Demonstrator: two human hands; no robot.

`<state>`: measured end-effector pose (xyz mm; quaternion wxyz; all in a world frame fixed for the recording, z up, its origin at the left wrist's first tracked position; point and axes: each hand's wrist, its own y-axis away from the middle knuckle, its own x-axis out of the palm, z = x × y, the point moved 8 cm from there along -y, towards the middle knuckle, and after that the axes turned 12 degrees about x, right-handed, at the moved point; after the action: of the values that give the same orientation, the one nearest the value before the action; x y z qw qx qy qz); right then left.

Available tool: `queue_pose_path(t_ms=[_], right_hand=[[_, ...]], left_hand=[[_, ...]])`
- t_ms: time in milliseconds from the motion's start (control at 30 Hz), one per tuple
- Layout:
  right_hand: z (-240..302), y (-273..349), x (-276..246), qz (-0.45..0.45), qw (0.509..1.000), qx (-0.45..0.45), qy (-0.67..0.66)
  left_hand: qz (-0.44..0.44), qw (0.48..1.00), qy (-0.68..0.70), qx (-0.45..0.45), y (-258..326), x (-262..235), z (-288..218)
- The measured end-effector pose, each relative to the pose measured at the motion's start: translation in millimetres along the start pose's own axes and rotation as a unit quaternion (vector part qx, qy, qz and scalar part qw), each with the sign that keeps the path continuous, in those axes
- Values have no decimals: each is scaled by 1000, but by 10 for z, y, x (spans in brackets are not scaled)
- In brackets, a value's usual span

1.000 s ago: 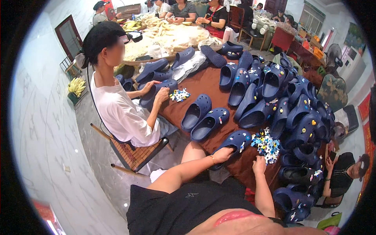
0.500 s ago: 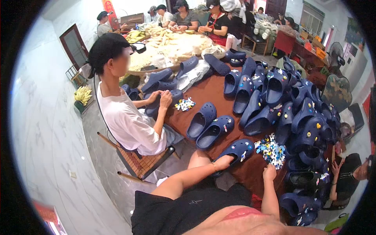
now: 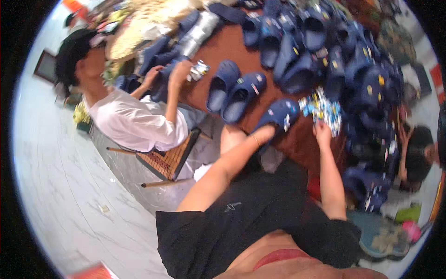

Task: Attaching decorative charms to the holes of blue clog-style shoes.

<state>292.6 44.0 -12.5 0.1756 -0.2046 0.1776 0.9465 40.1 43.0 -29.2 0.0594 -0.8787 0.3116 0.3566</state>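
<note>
My left hand [image 3: 265, 134] reaches into the opening of a navy clog [image 3: 281, 110], its fingers hidden inside and the shoe held at the table's near edge. Small colourful charms dot the clog's upper. To its right lies a heap of small blue, white and yellow charms [image 3: 327, 110]. At the heap's near edge is my right hand [image 3: 322, 132], fingers drawn together in a pinch; whatever is between them is too blurred to make out. A pair of navy clogs, the left one [image 3: 223, 86] and the right one [image 3: 244, 97], stands just beyond my left hand.
Many navy clogs [image 3: 316, 30] are piled across the far and right side of the brown-covered table [image 3: 204, 49]. At left a person in a white top [image 3: 134, 118] sits working beside a small charm heap [image 3: 199, 70]. Another person [image 3: 418, 153] is at far right.
My view has tipped downward, so the table and clogs sit higher in the picture, with blur. My left hand stays in the clog, and my right hand remains by the charm heap.
</note>
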Motion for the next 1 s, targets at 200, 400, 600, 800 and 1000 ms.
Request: queue_pose_path(t_ms=[200,400,600,800,1000], right_hand=[[264,-296,500,-2,1000,-23,4],[448,-164,452,-87,989,-115,-9],[340,-64,582,-23,992,-11,-122],[952,46,669,-50,980,-192,1],[1390,143,1135,25,916,-375,138]], left_hand=[[-22,999,48,13,-143,417,566],[126,991,-50,-21,-98,307,105],[-4,994,-105,32,20,47,26],[-24,997,-70,6,31,37,54],[39,998,-41,-4,-80,191,97]])
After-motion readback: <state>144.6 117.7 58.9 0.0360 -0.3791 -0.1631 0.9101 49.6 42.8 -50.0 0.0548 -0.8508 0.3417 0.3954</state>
